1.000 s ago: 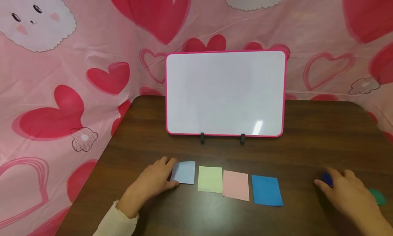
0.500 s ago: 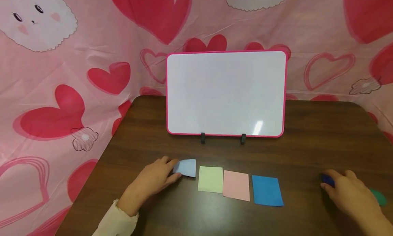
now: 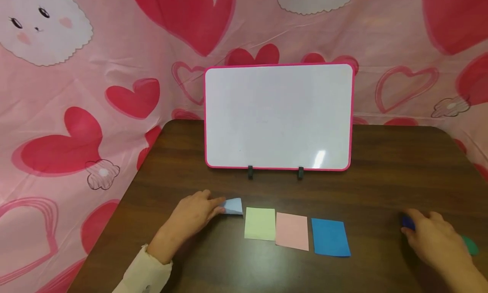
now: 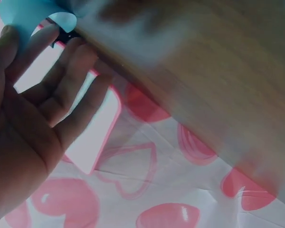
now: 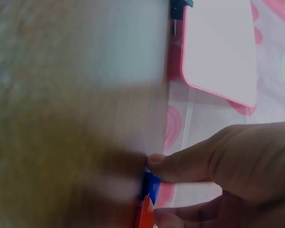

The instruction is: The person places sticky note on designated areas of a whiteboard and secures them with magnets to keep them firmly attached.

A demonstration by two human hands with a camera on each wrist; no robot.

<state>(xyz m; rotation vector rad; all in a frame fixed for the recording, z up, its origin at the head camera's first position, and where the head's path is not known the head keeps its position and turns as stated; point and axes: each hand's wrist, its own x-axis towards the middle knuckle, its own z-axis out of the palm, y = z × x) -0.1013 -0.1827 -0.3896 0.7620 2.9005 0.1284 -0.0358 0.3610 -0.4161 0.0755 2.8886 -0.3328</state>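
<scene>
My left hand (image 3: 190, 214) pinches the left edge of a light blue sticky note (image 3: 233, 206) between thumb and forefinger; the paper bends up in a curve in the left wrist view, while the other fingers are loosely bent. To its right, a pale green note (image 3: 260, 223), a pink note (image 3: 292, 231) and a bright blue note (image 3: 330, 237) lie in a row. At the table's right, my right hand (image 3: 434, 240) holds a small dark blue piece (image 3: 408, 221) between thumb and fingers, partly hidden by them. A red piece (image 5: 145, 213) shows beside it in the right wrist view.
A whiteboard (image 3: 278, 117) with a pink frame stands at the back of the brown table (image 3: 385, 174) on two black feet (image 3: 250, 172). A green rounded piece (image 3: 470, 245) lies behind the right hand. A pink heart-patterned cloth (image 3: 129, 43) hangs around the table.
The left hand has drawn its fingertips together, and the light blue note has lifted and curled up from the table. The right thumb has closed in on the blue piece.
</scene>
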